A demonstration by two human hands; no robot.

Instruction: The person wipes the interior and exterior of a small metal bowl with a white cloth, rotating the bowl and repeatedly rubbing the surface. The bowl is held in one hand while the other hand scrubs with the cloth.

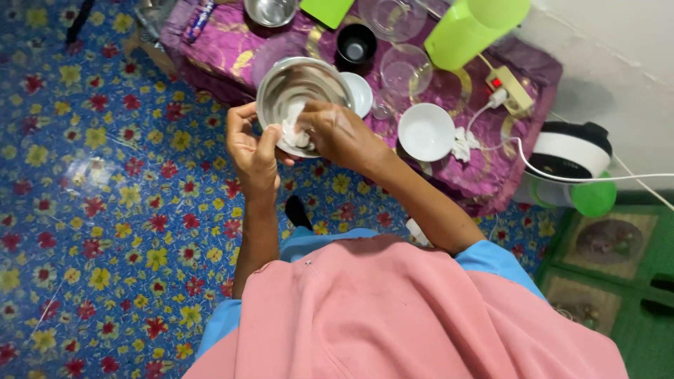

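Head view: the left hand grips the rim of a steel bowl, fingers pinched on its near edge, tipping it toward the person so the inside faces up and is easy to get at. The right hand is down inside the bowl, fingers pressed together on a bunched white cloth against the inner wall. The bowl is held in the air, just in front of the low worktop, not resting on it.

The worktop has a purple and gold cover, with a white bowl, a black cup, clear glass bowls, a lime green jug and a power strip on it. Floor is blue vinyl with flowers; a white and green cooker sits by the pale wall.
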